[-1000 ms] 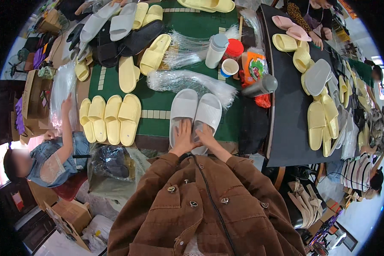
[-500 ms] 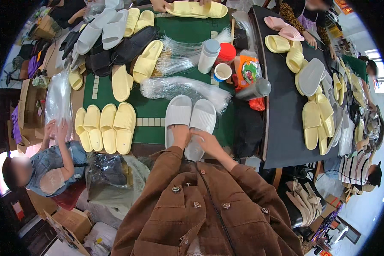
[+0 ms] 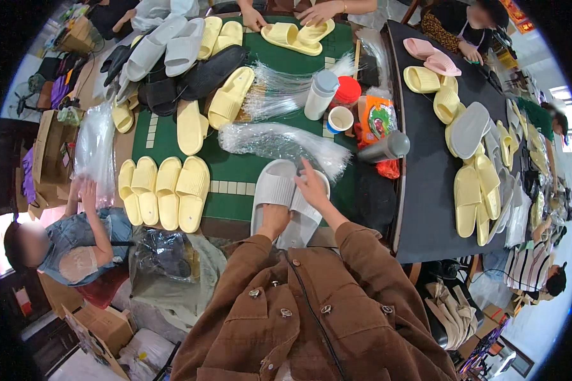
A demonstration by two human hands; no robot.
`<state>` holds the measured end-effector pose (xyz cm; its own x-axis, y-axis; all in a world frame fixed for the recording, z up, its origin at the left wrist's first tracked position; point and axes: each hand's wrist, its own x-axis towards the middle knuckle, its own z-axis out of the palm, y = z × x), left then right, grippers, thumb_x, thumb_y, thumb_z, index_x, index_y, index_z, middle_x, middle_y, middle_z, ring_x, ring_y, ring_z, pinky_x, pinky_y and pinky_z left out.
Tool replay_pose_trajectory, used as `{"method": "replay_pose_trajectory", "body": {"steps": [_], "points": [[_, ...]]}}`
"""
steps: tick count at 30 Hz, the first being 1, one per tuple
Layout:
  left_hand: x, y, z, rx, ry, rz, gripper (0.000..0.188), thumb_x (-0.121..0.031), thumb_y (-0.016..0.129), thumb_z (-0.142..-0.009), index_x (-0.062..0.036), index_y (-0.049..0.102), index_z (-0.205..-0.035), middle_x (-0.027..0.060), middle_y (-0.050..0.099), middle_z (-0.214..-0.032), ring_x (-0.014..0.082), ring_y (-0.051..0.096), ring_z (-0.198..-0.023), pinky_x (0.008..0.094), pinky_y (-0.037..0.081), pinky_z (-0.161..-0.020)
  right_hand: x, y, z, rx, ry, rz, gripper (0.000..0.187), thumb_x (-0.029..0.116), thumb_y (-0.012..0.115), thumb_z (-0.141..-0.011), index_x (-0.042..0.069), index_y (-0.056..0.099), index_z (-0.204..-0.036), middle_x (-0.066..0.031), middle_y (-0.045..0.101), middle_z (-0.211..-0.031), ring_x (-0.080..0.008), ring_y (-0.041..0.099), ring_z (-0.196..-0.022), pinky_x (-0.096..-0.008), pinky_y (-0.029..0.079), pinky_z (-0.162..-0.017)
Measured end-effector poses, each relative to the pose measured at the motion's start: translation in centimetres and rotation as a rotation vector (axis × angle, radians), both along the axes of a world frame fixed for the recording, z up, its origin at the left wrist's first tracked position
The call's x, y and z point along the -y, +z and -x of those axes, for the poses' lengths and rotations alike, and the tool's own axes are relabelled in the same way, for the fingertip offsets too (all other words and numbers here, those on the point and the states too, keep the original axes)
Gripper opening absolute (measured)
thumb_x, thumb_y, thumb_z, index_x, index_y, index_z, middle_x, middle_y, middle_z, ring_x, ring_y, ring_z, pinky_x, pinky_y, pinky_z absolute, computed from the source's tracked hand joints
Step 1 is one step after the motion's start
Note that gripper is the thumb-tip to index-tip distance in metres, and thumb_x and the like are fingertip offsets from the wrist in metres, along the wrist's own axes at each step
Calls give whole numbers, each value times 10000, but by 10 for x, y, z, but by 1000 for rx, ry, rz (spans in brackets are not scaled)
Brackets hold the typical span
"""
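Note:
A pair of grey slippers stands side by side at the table's near edge: a left slipper (image 3: 274, 178) and a right slipper (image 3: 306, 217). My left hand (image 3: 275, 219) is pushed into the left slipper's foot opening, its fingers hidden under the ribbed strap. Over the right slipper's strap is my right hand (image 3: 311, 188), its index finger stretched out toward the far side and nothing seen in it. Just beyond the slippers lies a clear plastic sleeve (image 3: 254, 137) with thin clear strands fanning out at its right end.
Several yellow slippers (image 3: 193, 190) line up on the left. Farther back are another strand bundle (image 3: 276, 92), a white bottle (image 3: 321, 95), a paper cup (image 3: 340, 119) and a grey flask (image 3: 388, 147). Across the table, another person's hands (image 3: 321, 13) touch yellow slippers. A dark table (image 3: 419, 209) stands right.
My right hand has moved from the right slipper's opening up over its strap, index finger now extended. The left hand stays in the left slipper. Across the table, the yellow slippers have been shifted and turned.

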<state>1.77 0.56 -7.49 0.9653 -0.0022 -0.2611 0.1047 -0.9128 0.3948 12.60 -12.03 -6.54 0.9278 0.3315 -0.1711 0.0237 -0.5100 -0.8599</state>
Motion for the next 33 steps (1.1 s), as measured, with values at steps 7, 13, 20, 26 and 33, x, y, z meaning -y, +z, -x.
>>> {"method": "replay_pose_trajectory", "body": {"steps": [7, 13, 20, 26, 33], "points": [[11, 7, 6, -27, -76, -11, 370, -252, 663, -699, -11, 640, -978, 157, 609, -1036, 334, 542, -1023, 489, 361, -891, -15, 10, -6, -124, -40, -102, 360, 296, 615, -829, 50, 628, -1091, -137, 657, -908, -214, 613, -821, -318, 458, -738], [15, 8, 7, 133, -80, 21, 368, -230, 631, -694, -5, 638, -986, 172, 590, -1085, 337, 524, -1054, 482, 357, -912, -6, -14, -12, -205, -108, -66, 287, 203, 649, -786, 12, 621, -998, -129, 647, -824, -203, 609, -759, -333, 469, -683], [18, 16, 6, 60, -21, 26, 401, -222, 632, -680, 5, 619, -1010, 173, 599, -1058, 323, 535, -1029, 472, 357, -890, -13, -15, -7, 146, -211, 63, 232, 192, 656, -759, 16, 625, -906, -124, 646, -761, -236, 617, -684, -356, 476, -640], [15, 13, 10, 83, 24, 7, 435, -248, 652, -696, -17, 602, -1062, 175, 601, -1054, 321, 521, -1045, 482, 323, -922, -17, 15, -9, -102, 5, 8, 212, 215, 642, -798, 18, 640, -874, -110, 648, -770, -196, 626, -728, -319, 475, -663], [-6, 43, 24, 305, -11, 61, 411, -133, 638, -728, 2, 519, -1097, 196, 506, -1148, 348, 497, -1049, 473, 344, -942, -3, 32, 2, -106, -236, -292, 133, 120, 598, -847, -5, 621, -885, -76, 634, -763, -128, 599, -708, -263, 465, -656]]}}
